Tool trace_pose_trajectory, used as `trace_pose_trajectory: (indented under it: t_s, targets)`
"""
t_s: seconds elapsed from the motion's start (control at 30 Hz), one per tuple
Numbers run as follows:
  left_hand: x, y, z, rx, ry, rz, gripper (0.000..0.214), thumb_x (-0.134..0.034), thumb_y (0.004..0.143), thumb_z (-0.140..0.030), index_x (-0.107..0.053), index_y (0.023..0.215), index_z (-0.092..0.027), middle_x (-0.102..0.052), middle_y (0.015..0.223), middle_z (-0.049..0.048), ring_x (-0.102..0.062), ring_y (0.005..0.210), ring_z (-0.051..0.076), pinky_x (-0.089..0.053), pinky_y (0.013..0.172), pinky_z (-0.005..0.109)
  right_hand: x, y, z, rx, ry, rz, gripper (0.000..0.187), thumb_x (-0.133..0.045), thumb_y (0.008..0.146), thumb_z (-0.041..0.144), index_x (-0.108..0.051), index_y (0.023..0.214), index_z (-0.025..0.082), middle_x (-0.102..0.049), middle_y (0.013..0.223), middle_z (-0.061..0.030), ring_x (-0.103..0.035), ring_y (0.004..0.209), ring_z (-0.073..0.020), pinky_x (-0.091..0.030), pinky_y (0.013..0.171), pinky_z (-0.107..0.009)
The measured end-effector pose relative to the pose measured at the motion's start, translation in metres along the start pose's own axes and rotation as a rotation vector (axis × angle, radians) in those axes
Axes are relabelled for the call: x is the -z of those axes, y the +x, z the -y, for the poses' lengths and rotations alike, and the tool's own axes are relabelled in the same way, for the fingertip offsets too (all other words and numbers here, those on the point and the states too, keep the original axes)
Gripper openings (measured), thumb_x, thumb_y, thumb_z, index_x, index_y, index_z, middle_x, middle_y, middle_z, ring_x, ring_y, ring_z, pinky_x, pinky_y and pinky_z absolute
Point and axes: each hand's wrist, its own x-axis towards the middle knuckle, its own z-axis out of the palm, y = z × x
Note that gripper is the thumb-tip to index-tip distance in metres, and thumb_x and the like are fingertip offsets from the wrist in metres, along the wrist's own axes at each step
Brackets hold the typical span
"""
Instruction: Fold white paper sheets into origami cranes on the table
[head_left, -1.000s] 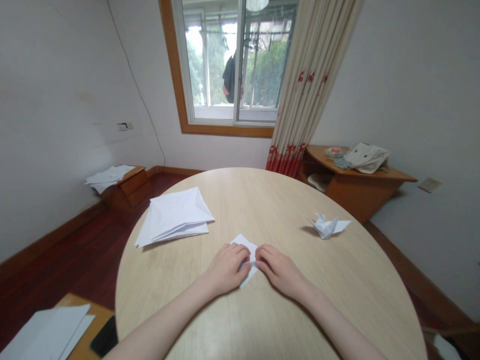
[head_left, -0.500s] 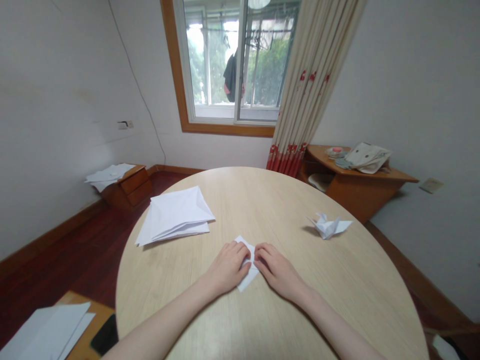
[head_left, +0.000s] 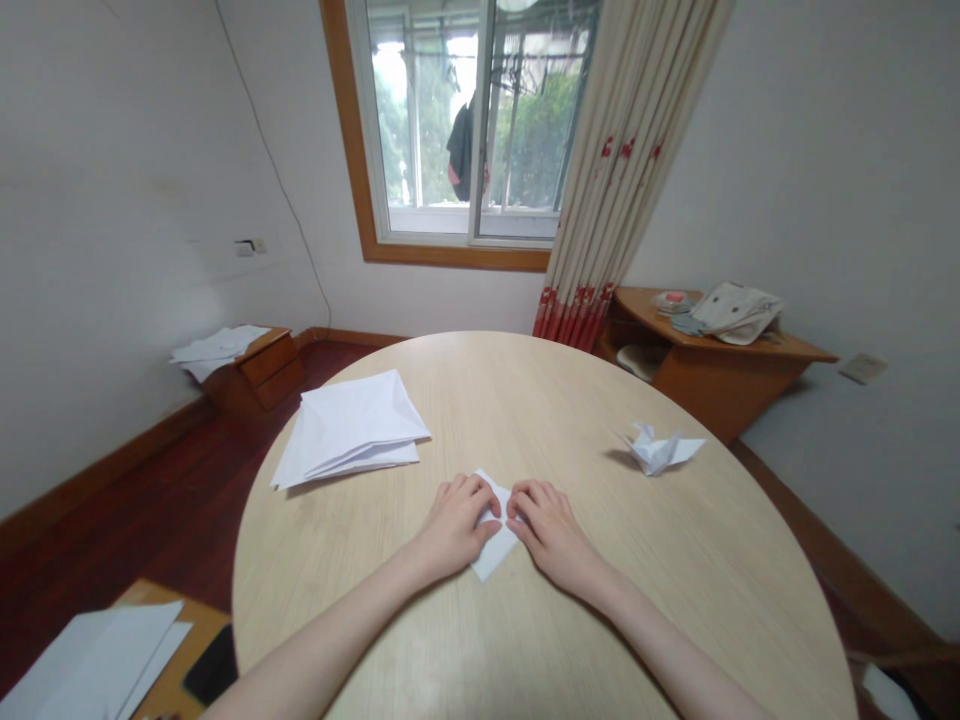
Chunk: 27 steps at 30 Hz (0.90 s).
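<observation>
A small folded piece of white paper [head_left: 491, 558] lies on the round wooden table [head_left: 465, 655], partly covered by my hands. My left hand [head_left: 459, 525] is on its left side, fingers curled and thumb close to the fingertips, pinching the paper. From the right, my right hand [head_left: 551, 530] grips the other edge with bent fingers and thumb. The two hands almost meet over the middle of the sheet. A folded paper crane [head_left: 654, 450] sits to the right, apart from my hands. Behind my left hand is a stack of white paper sheets [head_left: 356, 425].
More white sheets [head_left: 90, 660] and a dark phone-like object [head_left: 210, 668] rest on a wooden surface at lower left. A small cabinet [head_left: 270, 370] with papers stands far left. On the corner desk [head_left: 720, 350] at right lies a cloth bag [head_left: 739, 312].
Both hands stay on the folded paper and have shifted only very slightly; fingertips and thumbs are a little closer together. The crane and stack are where they were.
</observation>
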Motion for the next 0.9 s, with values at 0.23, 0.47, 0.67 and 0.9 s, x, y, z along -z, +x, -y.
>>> trace_pose_trajectory:
  t_s: [0.23, 0.47, 0.67, 0.9]
  targets:
    - [0.006, 0.005, 0.011, -0.004, -0.086, 0.052, 0.011, -0.068, 0.08, -0.018, -0.065, 0.089, -0.024, -0.06, 0.1, 0.0007, -0.051, 0.101, 0.02, -0.035, 0.089, 0.035, 0.006, 0.002, 0.0, -0.051, 0.021, 0.066, 0.007, -0.051, 0.088, 0.017, -0.054, 0.089, 0.024, -0.056, 0.108, -0.0044, -0.048, 0.106, -0.022, -0.035, 0.093, -0.041]
    - [0.015, 0.011, 0.026, -0.168, -0.19, 0.133, 0.014, -0.07, 0.078, -0.018, -0.068, 0.091, -0.022, -0.062, 0.1, 0.0024, -0.053, 0.101, 0.019, -0.037, 0.093, 0.031, 0.007, 0.003, -0.008, -0.062, 0.072, 0.106, 0.009, -0.052, 0.087, 0.018, -0.055, 0.09, 0.025, -0.056, 0.109, -0.0022, -0.045, 0.11, -0.0217, -0.03, 0.096, -0.042]
    - [0.016, 0.013, 0.039, -0.229, -0.319, 0.183, 0.015, -0.069, 0.08, -0.023, -0.07, 0.095, -0.022, -0.061, 0.104, 0.0047, -0.054, 0.103, 0.02, -0.038, 0.093, 0.033, 0.014, 0.004, -0.017, -0.031, 0.123, 0.165, 0.012, -0.057, 0.084, 0.02, -0.059, 0.092, 0.028, -0.057, 0.111, -0.0008, -0.044, 0.115, -0.0222, -0.027, 0.099, -0.043]
    - [0.015, 0.014, 0.043, -0.245, -0.403, 0.184, 0.021, -0.07, 0.08, -0.034, -0.073, 0.097, -0.022, -0.062, 0.104, 0.0064, -0.056, 0.1, 0.021, -0.039, 0.091, 0.033, 0.016, 0.006, -0.029, 0.027, 0.243, 0.156, 0.011, -0.064, 0.08, 0.018, -0.063, 0.088, 0.026, -0.058, 0.107, -0.0017, -0.048, 0.111, -0.0211, -0.028, 0.1, -0.041]
